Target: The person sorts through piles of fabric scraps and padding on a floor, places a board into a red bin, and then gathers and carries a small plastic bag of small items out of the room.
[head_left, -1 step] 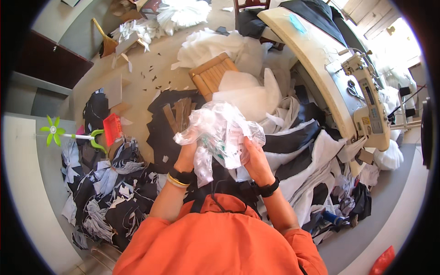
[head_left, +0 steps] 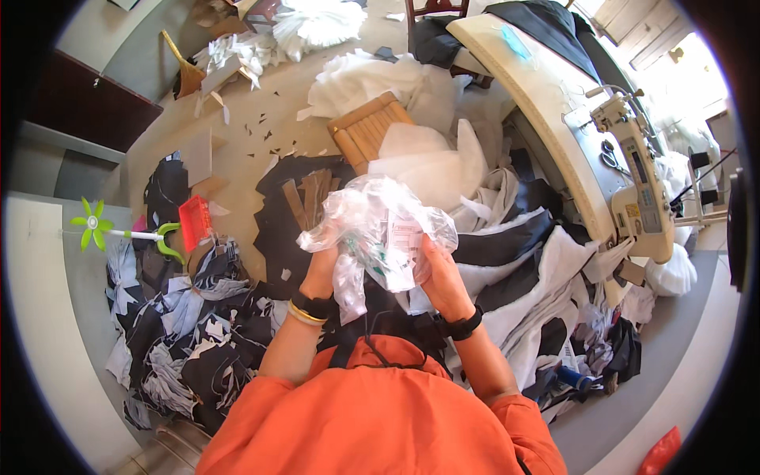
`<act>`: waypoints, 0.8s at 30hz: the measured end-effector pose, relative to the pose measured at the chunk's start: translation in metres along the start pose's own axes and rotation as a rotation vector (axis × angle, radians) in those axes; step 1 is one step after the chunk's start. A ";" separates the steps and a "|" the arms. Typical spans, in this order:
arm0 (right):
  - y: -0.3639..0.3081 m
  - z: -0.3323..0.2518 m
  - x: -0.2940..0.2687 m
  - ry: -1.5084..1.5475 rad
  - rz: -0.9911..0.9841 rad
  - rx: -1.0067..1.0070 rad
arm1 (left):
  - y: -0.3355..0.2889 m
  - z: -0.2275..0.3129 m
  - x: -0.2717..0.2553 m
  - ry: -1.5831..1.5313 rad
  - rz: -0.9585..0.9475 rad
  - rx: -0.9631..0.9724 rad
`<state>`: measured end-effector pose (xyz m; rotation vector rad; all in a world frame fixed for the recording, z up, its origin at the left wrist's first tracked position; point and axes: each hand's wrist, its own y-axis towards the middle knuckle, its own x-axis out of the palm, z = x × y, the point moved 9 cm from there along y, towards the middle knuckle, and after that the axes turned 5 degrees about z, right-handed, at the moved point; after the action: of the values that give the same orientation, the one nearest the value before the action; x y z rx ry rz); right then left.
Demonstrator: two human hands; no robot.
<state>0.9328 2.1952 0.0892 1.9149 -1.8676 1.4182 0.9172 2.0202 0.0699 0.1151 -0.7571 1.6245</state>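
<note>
Between my two hands, in front of my chest, is a crumpled see-through plastic bag. A white printed paper label shows on its right part, and bits of green show through the plastic lower down. My left hand is closed on the bag's left side, its fingers mostly hidden under the plastic. My right hand grips the right edge, thumb on top beside the label. A twisted end of the bag hangs down near my left wrist. What the bag contains, I cannot make out.
On the right, a sewing machine and scissors sit on a long table. Dark and white fabric is heaped below it. Fabric scraps cover the lower left floor, near a red basket. A wooden stool lies ahead.
</note>
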 end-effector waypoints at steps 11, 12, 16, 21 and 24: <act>0.014 0.036 0.096 -0.316 -0.087 0.052 | -0.028 0.056 -0.060 -0.329 0.053 0.060; 0.017 0.043 0.105 -0.326 -0.093 0.058 | -0.030 0.070 -0.068 -0.314 0.065 0.089; 0.037 0.080 0.133 -0.351 -0.108 0.117 | -0.029 0.101 -0.115 -0.254 0.117 0.139; 0.056 0.107 0.181 -0.275 -0.145 0.166 | -0.026 0.116 -0.165 -0.342 0.173 0.127; 0.076 0.117 0.183 -0.244 -0.164 0.190 | -0.011 0.118 -0.193 -0.231 0.229 0.219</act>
<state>0.8942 1.9692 0.1065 2.3672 -1.6690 1.4105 0.9297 1.7938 0.0731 0.3908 -0.7873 1.9331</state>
